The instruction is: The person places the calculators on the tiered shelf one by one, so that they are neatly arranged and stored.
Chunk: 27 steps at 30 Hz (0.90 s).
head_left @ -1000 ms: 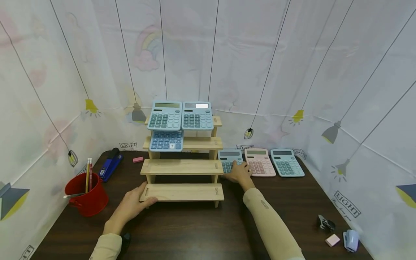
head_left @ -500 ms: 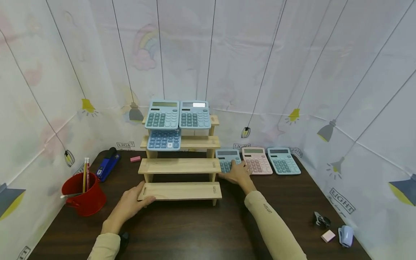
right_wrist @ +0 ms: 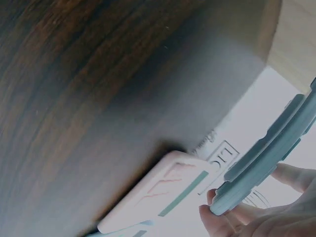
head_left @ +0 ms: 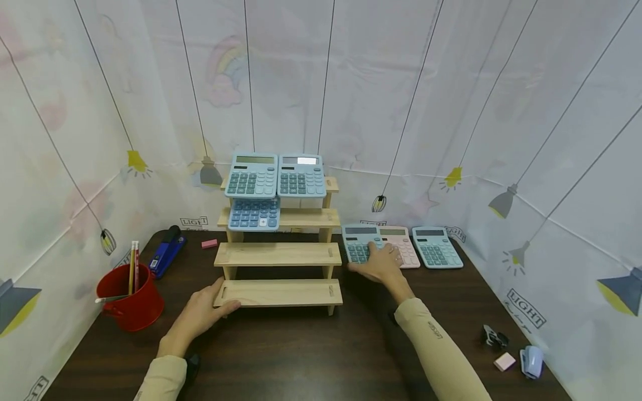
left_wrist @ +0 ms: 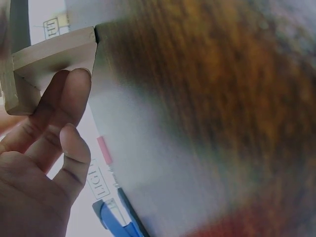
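My left hand (head_left: 195,314) grips the left end of the lowest step of a tiered wooden display rack (head_left: 278,292). In the left wrist view its fingers (left_wrist: 74,98) lie against the step's end. My right hand (head_left: 383,264) holds a light-blue calculator (head_left: 357,236) to the right of the rack. In the right wrist view this calculator (right_wrist: 269,155) is tilted and off the table, pinched at its edge. It partly covers a pink calculator (head_left: 401,242) lying behind it. Two blue calculators (head_left: 252,175) lean on the top step, and a darker blue calculator (head_left: 254,215) sits one step below.
Another blue calculator (head_left: 437,248) lies at the right. A red bucket (head_left: 131,301) with pencils, a blue stapler (head_left: 168,253) and a pink eraser (head_left: 209,244) are on the left. Near the right edge lie a black clip (head_left: 494,337), an eraser (head_left: 504,361) and a small light-blue stapler (head_left: 531,362).
My right hand has lifted the light-blue calculator off the table and moved it slightly right, partly over the pink one. My left hand stays on the rack.
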### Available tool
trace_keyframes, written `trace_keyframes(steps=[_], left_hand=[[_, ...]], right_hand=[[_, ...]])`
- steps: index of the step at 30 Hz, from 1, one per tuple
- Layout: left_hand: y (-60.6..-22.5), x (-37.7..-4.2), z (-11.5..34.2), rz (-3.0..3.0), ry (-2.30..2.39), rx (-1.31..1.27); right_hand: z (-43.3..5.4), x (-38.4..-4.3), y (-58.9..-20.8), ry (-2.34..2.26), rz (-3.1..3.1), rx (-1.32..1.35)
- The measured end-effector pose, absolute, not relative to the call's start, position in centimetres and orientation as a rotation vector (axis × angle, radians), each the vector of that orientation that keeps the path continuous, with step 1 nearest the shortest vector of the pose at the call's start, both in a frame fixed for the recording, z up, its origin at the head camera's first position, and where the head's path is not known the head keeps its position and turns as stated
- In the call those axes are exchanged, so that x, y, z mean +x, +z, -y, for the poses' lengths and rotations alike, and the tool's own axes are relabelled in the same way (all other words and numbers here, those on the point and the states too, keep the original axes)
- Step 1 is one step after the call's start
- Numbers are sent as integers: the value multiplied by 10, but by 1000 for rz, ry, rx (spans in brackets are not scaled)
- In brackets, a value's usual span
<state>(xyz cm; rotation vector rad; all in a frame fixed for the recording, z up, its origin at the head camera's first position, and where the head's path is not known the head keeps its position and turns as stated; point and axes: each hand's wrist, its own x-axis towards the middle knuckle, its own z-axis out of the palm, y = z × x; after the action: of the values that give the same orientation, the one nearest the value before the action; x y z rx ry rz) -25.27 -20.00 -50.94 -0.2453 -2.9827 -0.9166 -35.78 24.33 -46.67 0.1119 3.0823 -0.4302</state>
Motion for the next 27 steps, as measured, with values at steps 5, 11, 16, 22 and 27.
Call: trace_keyframes(steps=[5, 11, 16, 22, 27], left_hand=[[-510, -253, 200, 2984, -930, -236], [-511, -254, 201, 2984, -926, -246], [-510, -254, 201, 2991, -945, -241], [-508, -255, 202, 2999, -951, -240], [-509, -255, 201, 3002, -944, -247]], right_hand=[[-244, -350, -456, -442, -3100, 88], [-246, -341, -441, -488, -3118, 41], [-245, -334, -424, -546, -3146, 2], [-242, -326, -407, -559, -3172, -24], [-239, -319, -396, -554, -3196, -66]])
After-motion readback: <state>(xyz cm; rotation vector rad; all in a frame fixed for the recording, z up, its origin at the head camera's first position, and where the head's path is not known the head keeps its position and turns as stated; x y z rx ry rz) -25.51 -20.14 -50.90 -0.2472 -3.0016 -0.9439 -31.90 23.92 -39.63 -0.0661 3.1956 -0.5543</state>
